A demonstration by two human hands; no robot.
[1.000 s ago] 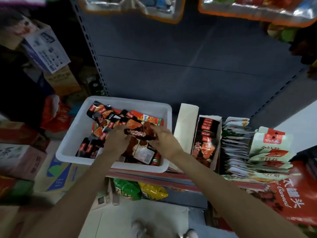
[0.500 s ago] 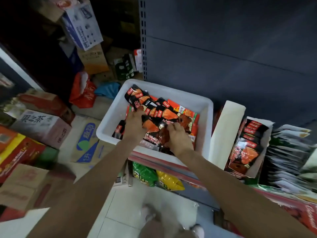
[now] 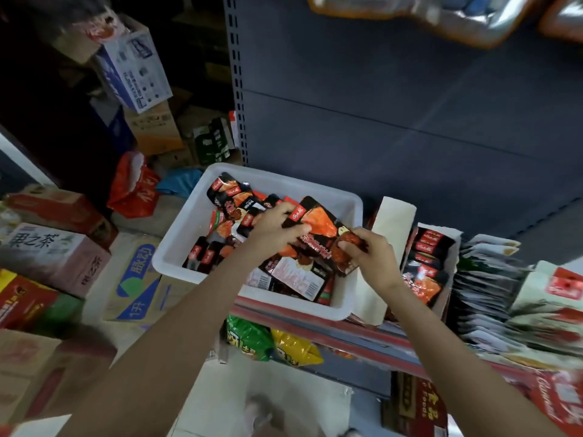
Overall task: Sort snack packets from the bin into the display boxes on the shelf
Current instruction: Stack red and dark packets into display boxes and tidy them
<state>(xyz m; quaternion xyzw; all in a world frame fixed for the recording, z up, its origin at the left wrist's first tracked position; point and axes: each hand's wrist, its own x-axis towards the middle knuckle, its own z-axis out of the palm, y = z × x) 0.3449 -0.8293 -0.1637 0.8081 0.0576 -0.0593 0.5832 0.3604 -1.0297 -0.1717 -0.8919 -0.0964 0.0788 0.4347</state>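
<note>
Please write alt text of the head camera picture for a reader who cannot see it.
Two hands, left hand and right hand, hold black-and-orange snack packets above a white bin on a shop shelf. Right of it, a display box holds similar packets.

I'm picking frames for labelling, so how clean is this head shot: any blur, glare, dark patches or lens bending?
Head view: centre fairly sharp, the left hand and right hand gripping dark packets over the white bin; edges smear, the stacked pouches at right blur; upper left is dark; glare on hanging bags; the shelf upright leans from wide-angle distortion.
</note>
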